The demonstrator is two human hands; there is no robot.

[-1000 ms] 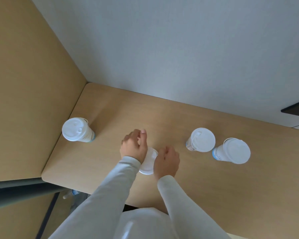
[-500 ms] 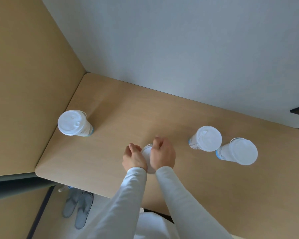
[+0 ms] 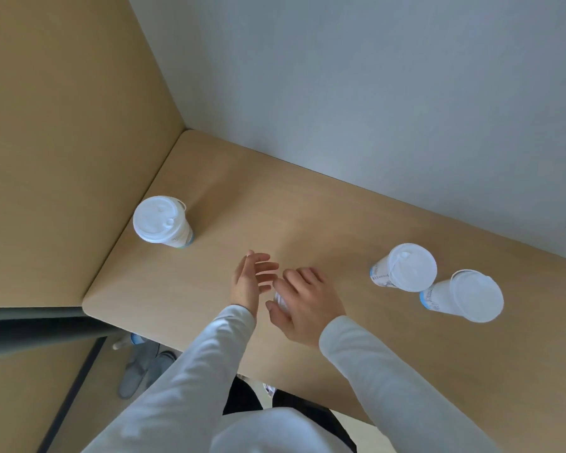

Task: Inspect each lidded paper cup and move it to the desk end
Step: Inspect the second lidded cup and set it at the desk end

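While the right hand (image 3: 303, 304) wraps its fingers (image 3: 288, 282) round the mostly hidden cup (image 3: 281, 302) near the worktop's (image 3: 275, 207) front edge, the left hand (image 3: 249, 282), fingers spread, hangs beside it; grip the wall, not the lid, carrying it upright toward the left-end cup (image 3: 162, 222)

Three lidded cups (image 3: 162, 221) (image 3: 405, 271) (image 3: 464, 295) upright — fourth (image 3: 280, 302) mostly hidden.

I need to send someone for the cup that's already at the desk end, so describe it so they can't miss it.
Follow the wooden desk to its left end, beside the tan side panel. One lidded paper cup stands upright there alone, while the other two cups stand together far off at the right.
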